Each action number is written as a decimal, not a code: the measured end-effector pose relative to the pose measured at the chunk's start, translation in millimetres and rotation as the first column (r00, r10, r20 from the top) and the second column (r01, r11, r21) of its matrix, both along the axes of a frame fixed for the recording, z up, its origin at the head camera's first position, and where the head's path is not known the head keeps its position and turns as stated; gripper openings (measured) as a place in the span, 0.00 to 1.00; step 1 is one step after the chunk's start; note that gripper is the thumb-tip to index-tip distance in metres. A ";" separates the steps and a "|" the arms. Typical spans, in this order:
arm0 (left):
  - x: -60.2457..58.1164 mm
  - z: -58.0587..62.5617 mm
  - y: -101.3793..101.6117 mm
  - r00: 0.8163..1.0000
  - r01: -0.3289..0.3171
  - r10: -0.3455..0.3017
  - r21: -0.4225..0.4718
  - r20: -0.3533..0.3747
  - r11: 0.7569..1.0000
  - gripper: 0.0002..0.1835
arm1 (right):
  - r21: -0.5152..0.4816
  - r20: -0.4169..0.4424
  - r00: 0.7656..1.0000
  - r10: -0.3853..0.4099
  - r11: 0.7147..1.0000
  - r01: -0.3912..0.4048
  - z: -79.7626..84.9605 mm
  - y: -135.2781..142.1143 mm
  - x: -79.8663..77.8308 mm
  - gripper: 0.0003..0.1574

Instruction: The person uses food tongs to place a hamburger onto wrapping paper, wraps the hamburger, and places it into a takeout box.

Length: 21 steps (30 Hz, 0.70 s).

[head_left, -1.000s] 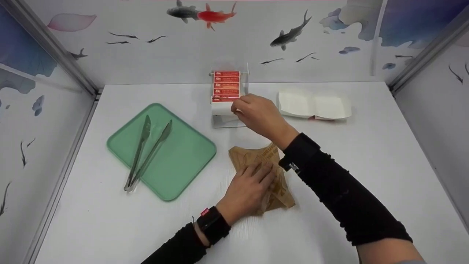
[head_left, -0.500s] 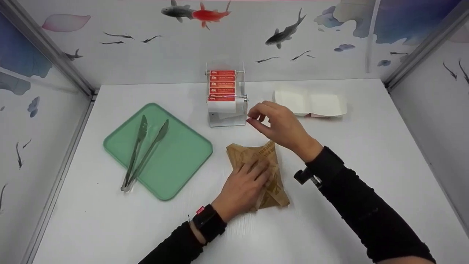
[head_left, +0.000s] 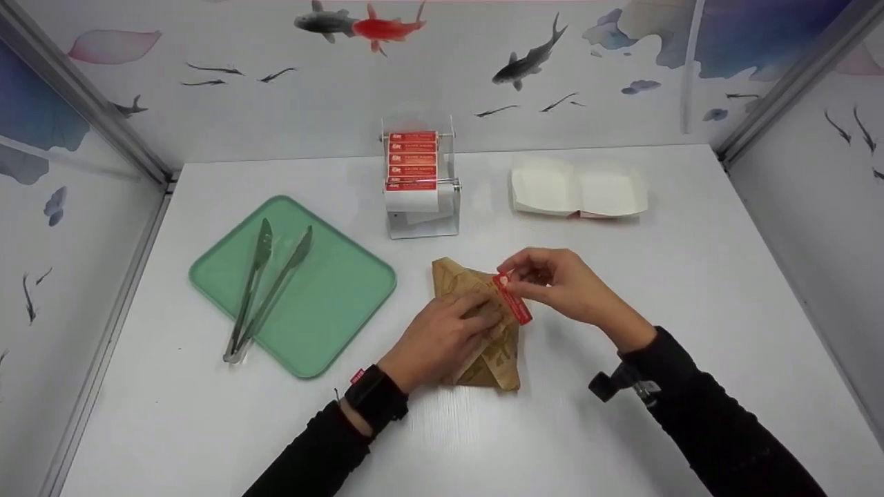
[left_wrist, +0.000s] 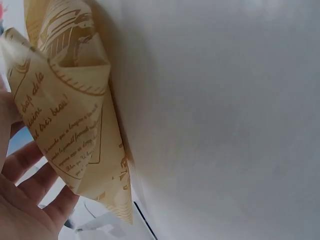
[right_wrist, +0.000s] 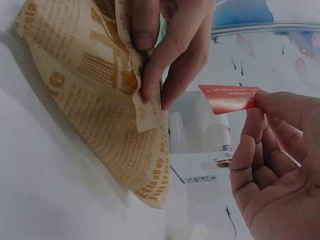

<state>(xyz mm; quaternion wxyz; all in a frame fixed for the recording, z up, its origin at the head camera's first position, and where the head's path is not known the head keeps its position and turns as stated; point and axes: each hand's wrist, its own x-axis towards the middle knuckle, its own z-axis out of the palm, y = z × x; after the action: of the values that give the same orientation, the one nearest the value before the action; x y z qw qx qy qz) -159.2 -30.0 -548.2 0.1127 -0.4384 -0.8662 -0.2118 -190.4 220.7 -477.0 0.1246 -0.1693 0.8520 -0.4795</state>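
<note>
A package folded in brown printed paper lies on the white table, its corners sticking out. My left hand rests on its top, and the fingertips press a paper fold down in the right wrist view. In my right hand a red label sticker is pinched between thumb and forefinger. The sticker overlaps the package's upper right edge in the head view; the right wrist view shows the red sticker held apart from the paper. What the paper wraps is hidden.
Behind the package stands a clear dispenser with a roll of red labels. An opened white carton lies at the back right. On the left, metal tongs lie across a green tray.
My right hand has come from the dispenser toward me to the package, bringing a red sticker. My left hand stays on the paper, and the package has turned slightly.
</note>
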 end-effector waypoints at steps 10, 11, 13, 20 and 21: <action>-1.9 4.0 -4.3 0.997 -0.031 0.034 -0.047 0.068 0.998 0.22 | -0.040 0.145 0.989 -0.032 0.998 0.038 -35.4 0.3 13.0 0.17; -2.0 4.3 -4.3 0.996 -0.033 0.036 -0.046 0.078 0.998 0.21 | -0.042 0.148 0.988 -0.034 0.998 0.040 -37.5 0.3 13.3 0.17; -2.2 5.2 -4.3 0.994 -0.039 0.043 -0.036 0.105 0.999 0.21 | -0.043 0.154 0.987 -0.042 0.998 0.049 -40.7 0.0 13.7 0.17; -3.2 5.8 -4.5 0.987 -0.057 0.058 -0.013 0.152 0.998 0.17 | -0.031 0.133 0.989 -0.067 0.997 0.072 -49.8 -0.8 14.0 0.17; -3.5 5.6 -4.3 0.987 -0.054 0.055 -0.010 0.148 0.999 0.16 | -0.025 0.123 0.990 -0.066 0.997 0.069 -51.2 -1.5 14.0 0.17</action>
<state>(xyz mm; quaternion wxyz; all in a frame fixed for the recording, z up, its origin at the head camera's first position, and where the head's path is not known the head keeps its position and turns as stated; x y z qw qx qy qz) -162.7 -34.3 -542.6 0.0524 -0.3980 -0.8844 -0.2382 -176.3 219.3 -528.2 0.1576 -0.1126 0.8410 -0.5052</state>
